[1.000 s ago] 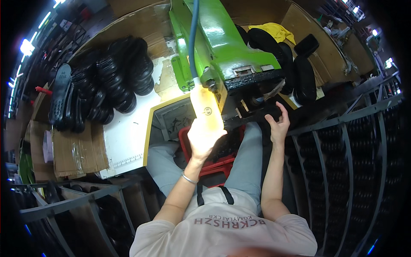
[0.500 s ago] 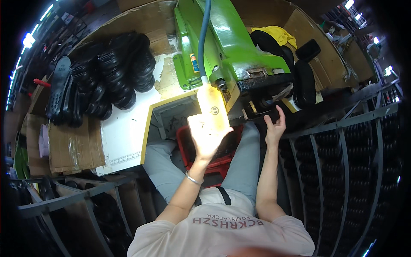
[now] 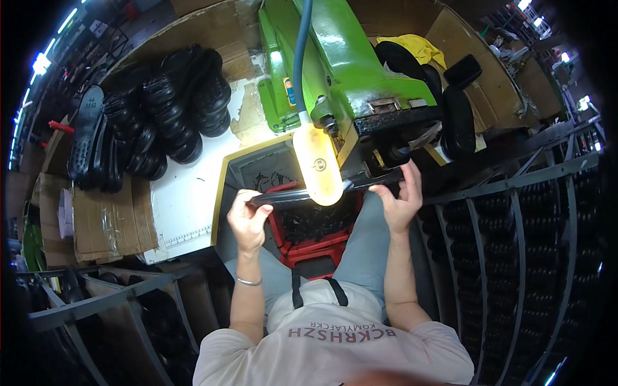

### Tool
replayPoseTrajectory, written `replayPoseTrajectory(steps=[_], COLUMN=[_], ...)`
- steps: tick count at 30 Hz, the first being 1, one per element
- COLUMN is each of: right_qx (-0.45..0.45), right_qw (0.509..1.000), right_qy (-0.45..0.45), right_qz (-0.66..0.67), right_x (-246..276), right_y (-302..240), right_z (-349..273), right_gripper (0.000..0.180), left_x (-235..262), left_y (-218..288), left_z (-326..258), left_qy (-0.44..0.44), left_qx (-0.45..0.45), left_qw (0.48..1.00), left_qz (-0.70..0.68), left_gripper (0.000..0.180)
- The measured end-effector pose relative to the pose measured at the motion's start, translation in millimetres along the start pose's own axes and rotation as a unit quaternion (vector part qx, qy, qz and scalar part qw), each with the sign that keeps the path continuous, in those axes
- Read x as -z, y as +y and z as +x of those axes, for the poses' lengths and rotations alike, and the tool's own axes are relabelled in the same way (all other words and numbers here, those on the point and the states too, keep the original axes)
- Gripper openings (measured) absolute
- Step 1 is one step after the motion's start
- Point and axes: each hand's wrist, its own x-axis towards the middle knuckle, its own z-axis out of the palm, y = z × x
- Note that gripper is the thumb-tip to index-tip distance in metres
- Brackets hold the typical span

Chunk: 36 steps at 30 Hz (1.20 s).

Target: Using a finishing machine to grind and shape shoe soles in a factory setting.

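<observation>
Held level and seen edge-on, a black shoe sole (image 3: 283, 198) stretches across in front of the green machine (image 3: 360, 71). Its middle is hidden behind a bright yellow-white lamp (image 3: 320, 170) on a blue-grey cable. My left hand (image 3: 248, 222) pinches the sole's left end between thumb and fingers. At the sole's right end is my right hand (image 3: 400, 201), thumb in front and fingers curled behind, close under the machine's dark head (image 3: 393, 132). The exact contact there is partly hidden in shadow.
Stacks of black soles (image 3: 187, 103) stand on the white table (image 3: 183, 199) at left. Below my hands, a red bin (image 3: 280, 241) holds dark scraps. Metal racks (image 3: 508, 186) flank me on both sides. More black pieces and a yellow cloth (image 3: 418, 48) lie right of the machine.
My left hand has moved from the lamp down and left, and now grips the sole, which was not visible before. My right hand has shifted slightly left, around the sole's other end.
</observation>
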Motion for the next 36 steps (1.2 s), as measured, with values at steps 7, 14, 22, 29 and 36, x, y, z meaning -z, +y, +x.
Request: replayPoseTrajectory(steps=[7,14,22,29,36], right_qx=[0.057,0.119,0.002,-0.227,-0.232], right_qw=[0.998,0.992,0.998,0.89,0.88], right_qy=[-0.025,-0.044,-0.04,-0.043,-0.057], right_qz=[0.013,-0.014,0.053,0.392,0.41], right_x=[-43,-52,-54,-47,-51], right_y=[-8,-11,32,14,8], right_z=[-23,-28,-57,-63,-51], right_gripper=[0.066,0.062,0.065,0.073,0.071], left_x=[78,30,-84,-88,-93], left_y=[-23,-16,-51,8,36], left_z=[-16,-5,-16,-8,7], left_qy=[0.017,-0.168,-0.076,-0.141,-0.163], left_qx=[0.052,-0.1,-0.077,-0.214,-0.232], left_qw=[0.996,0.874,0.961,0.887,0.866], left_qz=[-0.065,0.445,0.254,0.383,0.412], left_gripper=[0.031,0.034,0.045,0.049,0.032])
